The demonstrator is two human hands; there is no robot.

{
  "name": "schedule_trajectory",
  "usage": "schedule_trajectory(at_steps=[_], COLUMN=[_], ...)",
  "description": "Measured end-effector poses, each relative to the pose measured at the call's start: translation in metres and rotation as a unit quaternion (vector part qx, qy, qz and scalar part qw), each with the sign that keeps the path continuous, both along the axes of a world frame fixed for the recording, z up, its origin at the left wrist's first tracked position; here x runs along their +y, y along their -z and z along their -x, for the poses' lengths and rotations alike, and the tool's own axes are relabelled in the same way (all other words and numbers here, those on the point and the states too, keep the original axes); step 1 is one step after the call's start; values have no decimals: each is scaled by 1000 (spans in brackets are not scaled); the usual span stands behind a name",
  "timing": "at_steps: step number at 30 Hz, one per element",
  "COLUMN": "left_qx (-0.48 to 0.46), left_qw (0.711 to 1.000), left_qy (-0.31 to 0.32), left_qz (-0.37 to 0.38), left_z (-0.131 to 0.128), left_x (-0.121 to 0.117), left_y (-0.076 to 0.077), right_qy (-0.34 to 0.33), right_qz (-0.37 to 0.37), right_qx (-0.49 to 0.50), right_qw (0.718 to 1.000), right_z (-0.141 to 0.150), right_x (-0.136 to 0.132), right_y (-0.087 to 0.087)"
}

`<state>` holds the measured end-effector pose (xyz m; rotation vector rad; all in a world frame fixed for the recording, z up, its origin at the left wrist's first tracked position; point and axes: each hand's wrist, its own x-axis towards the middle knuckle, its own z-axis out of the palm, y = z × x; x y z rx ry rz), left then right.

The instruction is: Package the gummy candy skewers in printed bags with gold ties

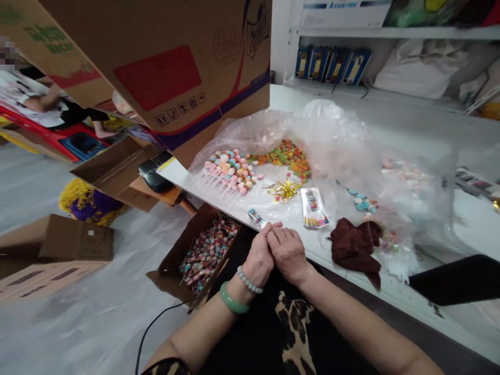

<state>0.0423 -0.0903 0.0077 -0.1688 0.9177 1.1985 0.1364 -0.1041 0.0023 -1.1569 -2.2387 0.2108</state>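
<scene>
L hand (255, 260) and R hand (287, 253) pressed together at tbl edge, both narrow, curled in, R fingers (277, 236) overlapping L fingers. Can't tell if anything's held btwn them. Jade bangle (234, 298) + bead bracelet (250, 280) on L wrist. Just past L fingertips, small candy tube (257, 219) lying on tbl; touching or just apart, can't tell. Under forearms, black leopard-print clothing (292, 333).

Left of hands, open carton (172, 265) full of lollipops (209, 255). Ahead on clear plastic (324, 125): rows of round lollipops (230, 171), heap of gummies (287, 159), gold tinsel (283, 190), packet (314, 207), pale blue candies (361, 200). To R, brown cloth (357, 250) on plastic.

Tbl (390, 307) white, long, plastic bunched over most of it. Floor sheeted white, black cable (156, 323) near L arm. Behind tbl, shelf (390, 32) w/ blue boxes (332, 65), white bag (417, 70).

Big carton (156, 57) overhead cuts off upper L; figure (39, 99) behind it, person or print unclear. Black object (457, 278) cut off at R edge, kind unclear. Pale items (406, 174) under plastic too blurred to name.
</scene>
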Motion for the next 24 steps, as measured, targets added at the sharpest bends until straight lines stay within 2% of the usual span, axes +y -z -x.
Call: schedule_trajectory(at_steps=[2,3,6,7,8,10,11,12,13,15,16,17,18,20,21,22,23,24], left_qx=[-31,-39,-11,10,35,93,126,166,211,297,323,329,313,258,256,289,353,432], left_qw=[999,999,996,993,986,960,945,932,923,909,903,899,898,896,891,886,873,849], left_qy=[23,35,61,80,109,180,207,217,209,162,150,162,196,289,315,313,284,241], left_qz=[0,-7,-62,-90,-124,-192,-218,-236,-245,-243,-241,-241,-239,-218,-201,-185,-178,-186], left_z=[0,2,11,15,18,27,31,36,41,50,53,56,58,58,57,55,54,54], left_x=[0,-1,-4,-5,-6,-5,-3,0,4,16,23,30,36,47,51,54,57,60], left_y=[-1,-1,4,5,6,7,6,5,4,2,1,0,0,3,5,9,13,17], right_qy=[3,9,15,9,0,-5,-3,7,28,82,99,105,99,84,90,107,132,152], right_qz=[116,194,381,445,515,643,670,665,631,513,467,451,468,542,563,564,548,528], right_qx=[100,169,323,364,403,477,493,495,489,476,471,472,476,491,501,515,529,538], right_qw=[988,966,866,818,756,599,554,559,601,710,742,751,738,676,650,637,634,639], right_z=[1,0,-2,-3,-4,-7,-7,-7,-6,-1,3,8,15,28,34,39,43,45], right_x=[9,14,24,27,28,31,32,35,38,49,57,65,74,91,99,106,113,119], right_y=[2,3,8,9,11,12,11,10,7,-3,-9,-15,-20,-25,-24,-22,-18,-14])
